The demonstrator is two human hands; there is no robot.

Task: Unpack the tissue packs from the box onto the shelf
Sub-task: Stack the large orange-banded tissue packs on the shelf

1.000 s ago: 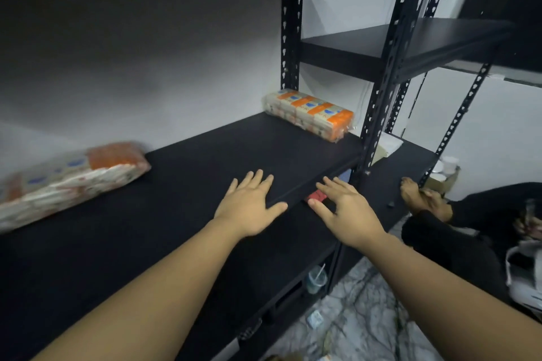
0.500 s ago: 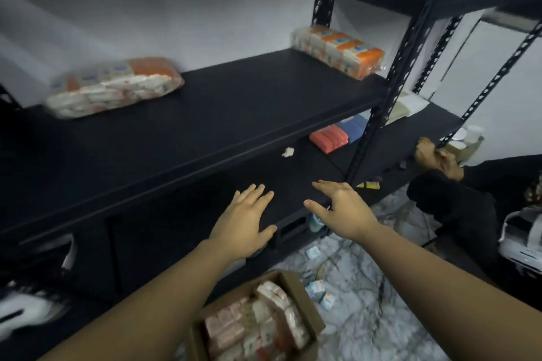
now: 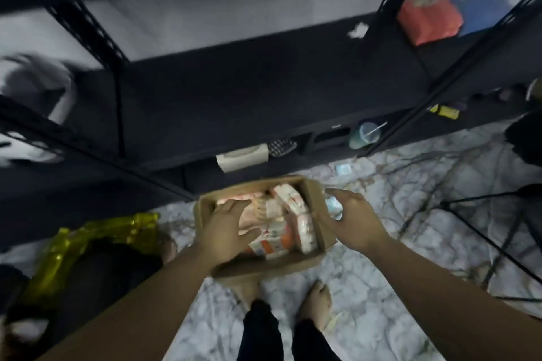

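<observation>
An open cardboard box point(image 3: 318, 208) stands on the marble floor just in front of my feet. Inside it lie several tissue packs point(image 3: 290, 223), white with orange and pink print. My left hand point(image 3: 225, 228) hovers over the left half of the box with its fingers spread, holding nothing. Over the box's right rim, my right hand point(image 3: 356, 221) is also spread and empty. The black metal shelf point(image 3: 264, 88) rises behind the box.
A yellow translucent object point(image 3: 88, 243) lies on the floor at left. On the lower shelf sit a red pack point(image 3: 428, 19) and a blue pack point(image 3: 476, 9). A plastic cup point(image 3: 363, 136) stands under the shelf. A black tripod leg point(image 3: 487, 237) crosses the floor at right.
My view dropped from the upper shelf to the floor. Both hands came down from shelf height to just above the box, still spread and empty.
</observation>
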